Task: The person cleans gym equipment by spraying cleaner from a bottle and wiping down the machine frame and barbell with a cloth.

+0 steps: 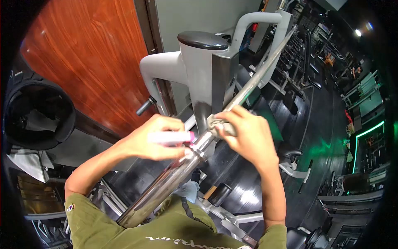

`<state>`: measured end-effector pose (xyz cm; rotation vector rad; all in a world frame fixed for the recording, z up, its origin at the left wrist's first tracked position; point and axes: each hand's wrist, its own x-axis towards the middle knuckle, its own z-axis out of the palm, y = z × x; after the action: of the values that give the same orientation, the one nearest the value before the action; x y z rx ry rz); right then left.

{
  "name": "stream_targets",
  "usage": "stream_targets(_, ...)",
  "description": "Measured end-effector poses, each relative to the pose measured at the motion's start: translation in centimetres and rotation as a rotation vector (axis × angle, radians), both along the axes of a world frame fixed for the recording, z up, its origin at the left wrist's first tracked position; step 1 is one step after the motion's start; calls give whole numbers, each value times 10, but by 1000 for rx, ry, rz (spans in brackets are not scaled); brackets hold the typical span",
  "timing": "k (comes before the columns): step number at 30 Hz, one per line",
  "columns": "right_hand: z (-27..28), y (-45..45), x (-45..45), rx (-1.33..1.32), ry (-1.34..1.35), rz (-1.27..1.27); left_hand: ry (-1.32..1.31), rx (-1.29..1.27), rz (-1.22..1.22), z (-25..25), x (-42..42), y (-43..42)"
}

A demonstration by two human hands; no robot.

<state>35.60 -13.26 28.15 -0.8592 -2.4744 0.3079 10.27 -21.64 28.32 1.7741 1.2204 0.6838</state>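
The right hand (251,135) clamps a grey cloth (214,125) against the barbell (203,142); beside the barbell's collar (195,152), the left hand (141,139) grips a white, pink-ended container (168,138).

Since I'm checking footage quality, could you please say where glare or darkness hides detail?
In the head view, glare whitens part of the dark floor; the white item in the left hand looks washed out; and the picture's corners are black.
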Motion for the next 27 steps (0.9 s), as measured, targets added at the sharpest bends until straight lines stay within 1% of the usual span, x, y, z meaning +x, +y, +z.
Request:
stream_targets(1, -5, 5, -7, 19, -100, 11, 36, 44, -20, 1, 2, -2)
stream_targets(2, -12, 7, -12, -35, -73, 54, 19, 51, -39, 3, 3, -5)
stream_targets(3, -8, 7, -16, -99, -101, 102, 46, 64, -49, 3, 1, -7)
stream_targets(5, 1, 4, -18, -203, -126, 241, 13, 138, -81, -1, -3, -6)
stream_targets(6, 0, 1, -17, -230, -120, 316, 71, 135, -99, -1, -6, -6)
stream_targets(7, -5, -2, -16, -230, -48, 358, 78, 152, -106, -2, -7, -5)
stream_targets(11, -1, 11, -7, -132, -95, 249, 28, 203, -67, -18, -9, -2)
stream_targets(13, 1, 25, -8, -78, -133, 67, -5, 213, -46, -22, -10, -2)
stream_targets(15, 7, 31, -10, -75, -175, 11, -6, 136, -52, -22, -12, 0)
stream_targets(16, 7, 30, -13, -76, -185, 39, 49, 111, -80, -22, -13, 2)
stream_targets(17, 6, 27, -16, -80, -195, 64, 46, 107, -85, -20, -13, 3)
stream_targets(19, 4, 16, -20, -187, -200, 216, 144, 97, -131, -15, -13, 4)
stream_targets(21, -1, -1, -22, -249, -163, 379, 175, 53, -123, -11, -11, 2)
stream_targets(23, -4, -5, -16, -256, -116, 349, 137, 78, -110, -8, -10, 1)
stream_targets(25, -8, 3, -3, -179, -74, 283, 146, 46, -119, -6, -12, 1)
stream_targets(27, -8, 4, 6, -77, -136, 83, 110, 89, -147, -15, -13, 1)
